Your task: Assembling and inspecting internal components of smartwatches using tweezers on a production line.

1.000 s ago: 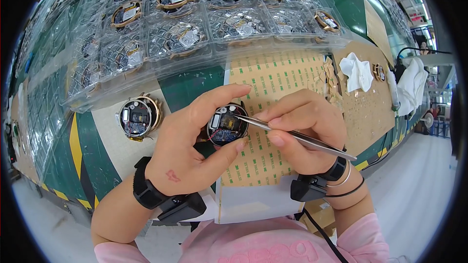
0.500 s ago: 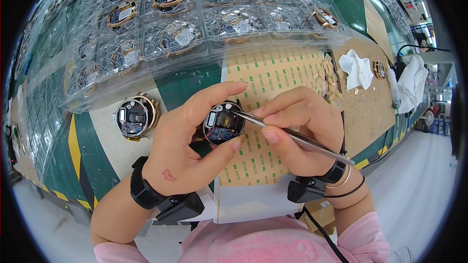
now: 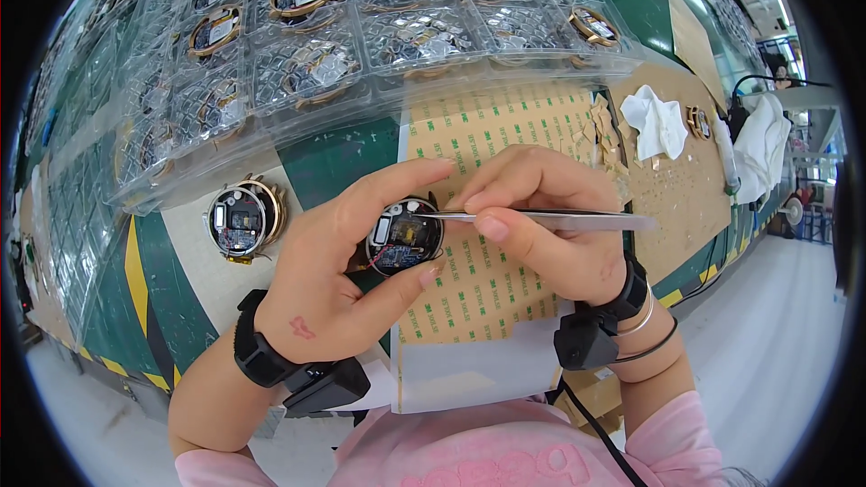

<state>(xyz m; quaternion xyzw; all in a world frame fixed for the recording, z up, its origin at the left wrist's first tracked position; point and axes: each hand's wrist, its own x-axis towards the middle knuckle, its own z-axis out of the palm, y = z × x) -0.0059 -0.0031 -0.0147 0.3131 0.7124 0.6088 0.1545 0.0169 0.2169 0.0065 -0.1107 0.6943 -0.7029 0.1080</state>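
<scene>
We are on a factory assembly floor. Clear plastic trays of identical round electronic units cover our green bench, whose edge carries yellow and black hazard stripes. Further work stations line the pale floor to our right.

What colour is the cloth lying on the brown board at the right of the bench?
White: the crumpled cloth lies on the brown board, seen in the head view.
</scene>
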